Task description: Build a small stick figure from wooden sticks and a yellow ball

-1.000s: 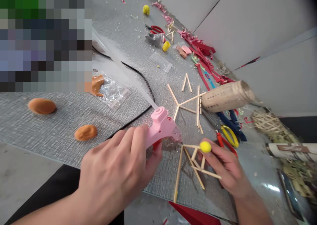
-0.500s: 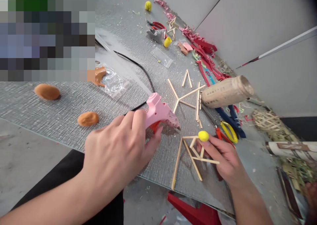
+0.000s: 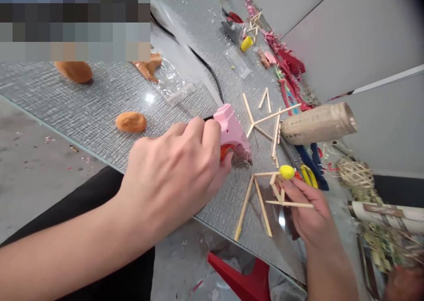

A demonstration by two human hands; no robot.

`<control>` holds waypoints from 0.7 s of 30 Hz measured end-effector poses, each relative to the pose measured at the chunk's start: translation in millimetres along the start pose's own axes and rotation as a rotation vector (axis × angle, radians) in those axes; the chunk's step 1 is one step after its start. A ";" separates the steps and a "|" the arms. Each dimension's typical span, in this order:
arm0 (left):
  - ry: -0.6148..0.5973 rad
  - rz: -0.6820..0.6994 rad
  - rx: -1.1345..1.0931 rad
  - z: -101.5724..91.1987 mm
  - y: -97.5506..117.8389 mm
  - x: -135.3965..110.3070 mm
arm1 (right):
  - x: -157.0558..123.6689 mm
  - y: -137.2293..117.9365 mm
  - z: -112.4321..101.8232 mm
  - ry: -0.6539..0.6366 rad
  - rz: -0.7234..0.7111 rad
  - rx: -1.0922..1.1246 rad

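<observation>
My left hand (image 3: 179, 164) is wrapped round a pink hot glue gun (image 3: 232, 133), whose nozzle points down and to the right over the table. A clear glue stick (image 3: 212, 87) runs out of its back. Between the fingers of my right hand (image 3: 308, 199) is a figure made of wooden sticks (image 3: 263, 206) with a yellow clay ball (image 3: 286, 172) at its top. The nozzle is apart from the figure, just above its left joint. Behind lie more joined sticks (image 3: 253, 123). My right fingers are partly hidden behind the yellow ball and the sticks.
Two orange clay lumps (image 3: 130, 122) and a plastic bag (image 3: 168, 78) lie at the left. A bamboo-coloured cylinder (image 3: 318, 123), pliers (image 3: 309, 175) and red scraps (image 3: 288, 62) are on the right side. A black cord (image 3: 208, 67) crosses the table behind the glue gun. A red stool (image 3: 238, 274) stands below.
The view has shifted. The stick figure has turned in my right hand, so its lower cross stick sits further right. My left hand still grips the glue gun.
</observation>
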State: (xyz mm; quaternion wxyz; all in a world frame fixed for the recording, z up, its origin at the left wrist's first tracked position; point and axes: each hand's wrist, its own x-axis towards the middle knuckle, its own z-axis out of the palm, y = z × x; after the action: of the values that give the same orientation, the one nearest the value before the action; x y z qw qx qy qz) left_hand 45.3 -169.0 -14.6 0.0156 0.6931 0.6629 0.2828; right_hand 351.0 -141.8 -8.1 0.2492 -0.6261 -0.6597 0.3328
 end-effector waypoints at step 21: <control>0.009 0.017 -0.082 1.2 -2.8 -3.0 | -3.2 -3.6 -5.4 -0.091 0.080 0.070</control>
State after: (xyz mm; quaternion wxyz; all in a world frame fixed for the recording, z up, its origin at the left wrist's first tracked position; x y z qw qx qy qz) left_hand 43.4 -171.1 -17.8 0.0384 0.6963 0.6448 0.3128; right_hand 353.0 -144.2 -1.6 0.2273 -0.6270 -0.6326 0.3936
